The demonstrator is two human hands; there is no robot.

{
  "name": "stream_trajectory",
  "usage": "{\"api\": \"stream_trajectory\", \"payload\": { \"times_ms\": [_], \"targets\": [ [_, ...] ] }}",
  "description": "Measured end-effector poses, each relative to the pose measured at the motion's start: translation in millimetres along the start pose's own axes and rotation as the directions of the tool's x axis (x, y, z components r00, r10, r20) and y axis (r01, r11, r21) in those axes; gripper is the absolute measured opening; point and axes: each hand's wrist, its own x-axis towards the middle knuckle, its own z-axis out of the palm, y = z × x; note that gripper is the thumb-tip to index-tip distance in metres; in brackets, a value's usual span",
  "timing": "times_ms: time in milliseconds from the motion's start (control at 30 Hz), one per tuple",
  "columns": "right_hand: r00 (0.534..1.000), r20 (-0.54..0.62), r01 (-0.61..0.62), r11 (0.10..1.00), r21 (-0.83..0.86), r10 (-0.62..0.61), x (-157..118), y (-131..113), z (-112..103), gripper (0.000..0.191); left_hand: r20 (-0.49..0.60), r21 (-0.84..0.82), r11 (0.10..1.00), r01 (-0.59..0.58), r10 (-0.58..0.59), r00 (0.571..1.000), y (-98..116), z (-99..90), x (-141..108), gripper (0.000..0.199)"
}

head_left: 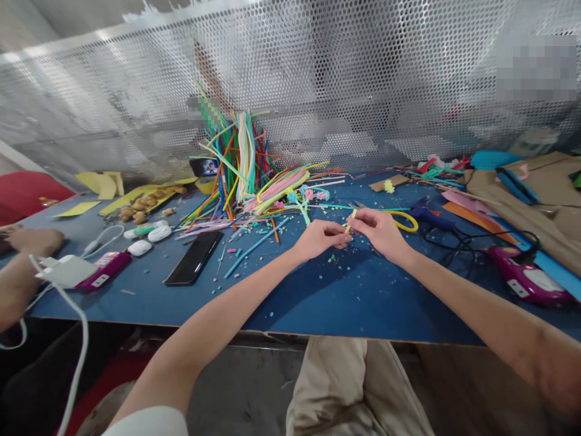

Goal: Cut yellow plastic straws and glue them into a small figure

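Note:
Both of my hands meet above the table, pinching a short pale yellow piece of pipe cleaner (348, 226) between them. My left hand (323, 237) is closed at its lower end. The fingertips of my right hand (380, 232) are closed around its upper part. Just behind my left hand lies a small pipe-cleaner flower bunch (303, 206) with a mint stem and blue and pink heads. A yellow loop (411, 219), which looks like a scissors handle, sits beside my right hand. Small coloured clippings (333, 257) are scattered beneath.
Bundles of pipe cleaners (245, 157) stand and lie at the back, before a perforated metal panel (363, 85). A phone (194, 259) lies left. On the right are a blue glue gun (431, 216), its cord and a purple power strip (529, 275). Another person's hand (36, 240) rests far left.

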Motion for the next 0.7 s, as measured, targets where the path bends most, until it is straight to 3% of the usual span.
{"api": "stream_trajectory", "payload": {
  "times_ms": [167, 300, 400, 567, 700],
  "targets": [
    [0.991, -0.130, 0.025, 1.000, 0.019, -0.022, 1.3, -1.1, -5.2, 0.025, -0.031, -0.165, 0.985, 0.042, -0.047, 0.998, 1.3, -1.9, 0.4, 0.044],
    [0.995, -0.100, 0.020, 0.999, 0.026, -0.018, 1.7, 0.5, -5.4, 0.027, 0.003, -0.307, 0.946, 0.103, -0.107, 0.994, 3.9, -1.2, -1.0, 0.043],
    [0.994, -0.107, 0.029, 0.999, 0.012, -0.028, 1.0, 1.9, -3.1, 0.025, 0.040, -0.321, 0.939, 0.125, -0.119, 0.992, 5.1, 1.2, -2.2, 0.042],
    [0.996, -0.089, -0.009, 0.994, 0.113, 0.019, 0.3, 2.3, -0.8, 0.025, 0.019, -0.334, 0.937, 0.105, -0.105, 0.994, 2.3, 3.8, -1.4, 0.040],
    [0.998, -0.064, -0.012, 0.995, 0.100, 0.019, 0.4, 0.6, 0.1, 0.026, 0.014, -0.336, 0.934, 0.120, -0.122, 0.992, 1.7, 4.2, -1.3, 0.039]
  ]
}}
